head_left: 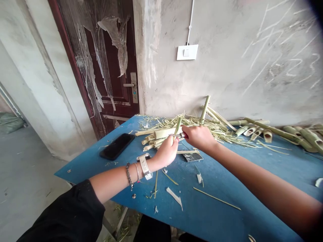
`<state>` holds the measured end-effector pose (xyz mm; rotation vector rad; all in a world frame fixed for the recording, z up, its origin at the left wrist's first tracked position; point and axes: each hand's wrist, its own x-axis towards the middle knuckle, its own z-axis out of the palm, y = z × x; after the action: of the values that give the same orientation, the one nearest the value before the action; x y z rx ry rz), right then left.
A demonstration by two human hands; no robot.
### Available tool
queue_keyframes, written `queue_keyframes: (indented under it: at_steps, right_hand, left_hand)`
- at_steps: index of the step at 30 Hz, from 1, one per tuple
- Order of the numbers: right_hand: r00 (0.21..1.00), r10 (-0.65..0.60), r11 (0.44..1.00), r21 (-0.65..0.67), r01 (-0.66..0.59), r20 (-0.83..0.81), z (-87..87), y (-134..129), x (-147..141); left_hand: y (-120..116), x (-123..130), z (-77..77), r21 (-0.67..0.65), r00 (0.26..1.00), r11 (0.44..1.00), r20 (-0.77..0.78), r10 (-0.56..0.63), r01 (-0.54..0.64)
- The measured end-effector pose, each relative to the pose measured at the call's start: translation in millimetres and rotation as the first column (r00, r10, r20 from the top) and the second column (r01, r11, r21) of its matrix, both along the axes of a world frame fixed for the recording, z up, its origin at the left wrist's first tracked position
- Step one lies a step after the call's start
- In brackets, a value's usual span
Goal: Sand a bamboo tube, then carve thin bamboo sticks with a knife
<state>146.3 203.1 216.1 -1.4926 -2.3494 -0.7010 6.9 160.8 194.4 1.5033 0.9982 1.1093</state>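
My left hand [166,152] is closed around a green bamboo strip [178,124], whose upper end sticks up past my fingers. In my right hand [199,137] is a knife [182,135] with a red handle, my fingers wrapped round it. Its blade lies across the strip, close to my left thumb; the exact contact is too small to make out. Behind both hands lies a stack of pale peeled bamboo pieces [164,133]. Under my right wrist a dark flat piece [193,157] rests on the blue table [214,201].
A black phone [117,146] lies left of my hands. Green shavings [224,136] heap along the wall, with an upright bamboo stick [205,110] among them. Cut bamboo tubes [309,137] lie at the back right. Loose slivers [217,198] are scattered in front.
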Motion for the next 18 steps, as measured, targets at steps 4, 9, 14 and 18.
queue_keyframes:
  at_steps: [4, 9, 14, 18]
  right_hand:
    - [0.98, -0.139, 0.99, -0.048, 0.134, -0.141, 16.1, 37, 11]
    - [0.865, -0.427, 0.903, -0.084, 0.42, -0.265, 39.5, 84, 78]
    - [0.902, -0.378, 0.925, -0.128, 0.358, -0.209, 21.0, 88, 85]
    - [0.964, -0.195, 0.975, -0.141, 0.171, -0.182, 2.6, 63, 49]
  left_hand:
    - [-7, 2, -12.2, -0.004, 0.999, 1.0, -0.024, 0.024, -0.024]
    - [-21, -5, -27.6, -0.151, 0.997, 0.985, 0.015, -0.076, 0.078]
    - [2, -23, -24.9, -0.244, 0.999, 0.97, 0.051, -0.002, 0.014]
    - [9, -26, -25.4, -0.185, 0.99, 0.978, 0.121, -0.069, 0.091]
